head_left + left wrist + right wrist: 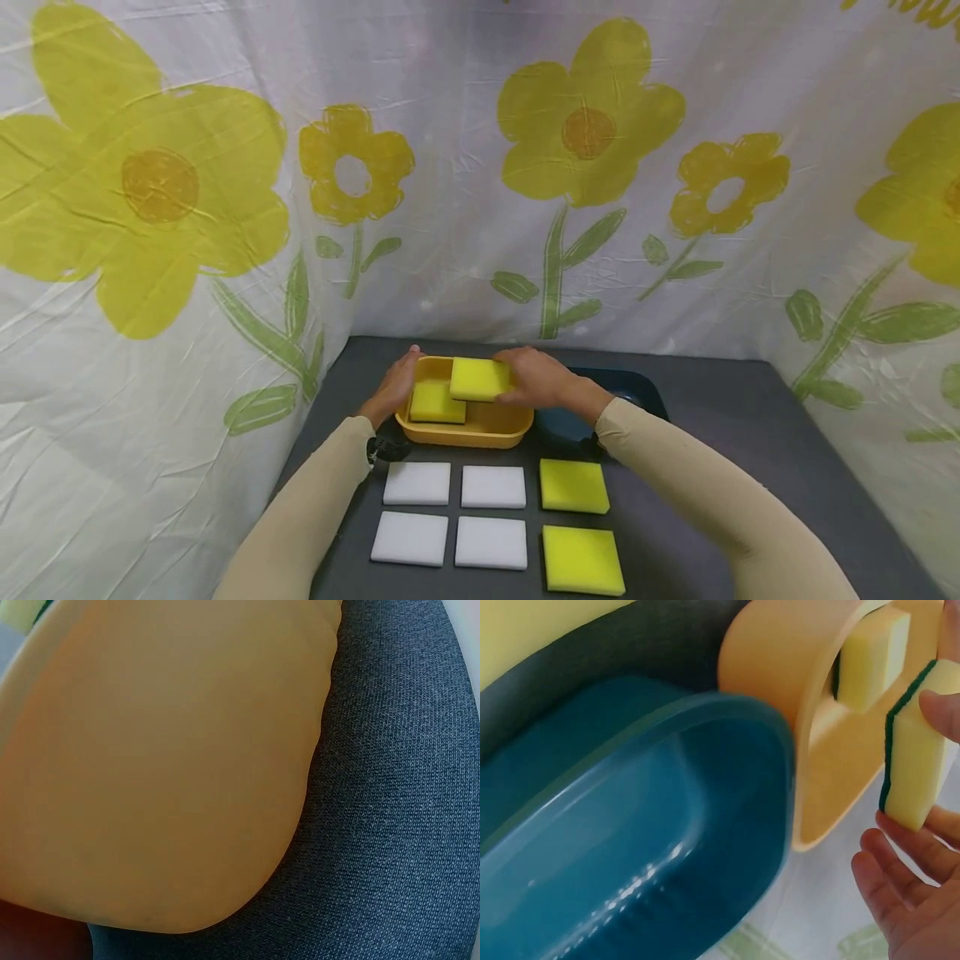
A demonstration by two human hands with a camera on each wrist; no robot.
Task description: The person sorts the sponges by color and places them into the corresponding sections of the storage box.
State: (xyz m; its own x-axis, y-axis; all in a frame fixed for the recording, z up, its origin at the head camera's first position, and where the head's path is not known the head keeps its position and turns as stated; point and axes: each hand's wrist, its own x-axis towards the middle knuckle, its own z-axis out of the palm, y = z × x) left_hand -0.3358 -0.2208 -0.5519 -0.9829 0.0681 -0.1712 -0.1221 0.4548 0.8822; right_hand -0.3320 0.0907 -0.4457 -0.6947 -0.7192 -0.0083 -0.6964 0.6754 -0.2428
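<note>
Your right sleeve (pixel 697 475) could nudge loose sponges (pixel 573 486) if lowered; your right hand (pixel 534 377) pinches a yellow sponge (pixel 478 379), droppable if slack; left hand (pixel 397 383), beside the tub (pixel 461 437): grip unclear.

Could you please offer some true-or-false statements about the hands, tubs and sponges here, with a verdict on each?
1. The right hand holds a yellow sponge. True.
2. The left hand holds a sponge too. False: it is at the left end of the orange tub.
3. Another yellow sponge is inside the orange tub. True.
4. The blue tub stands left of the orange tub. False: it stands on the right.
5. Four white pads lie on the grey table. True.
</note>
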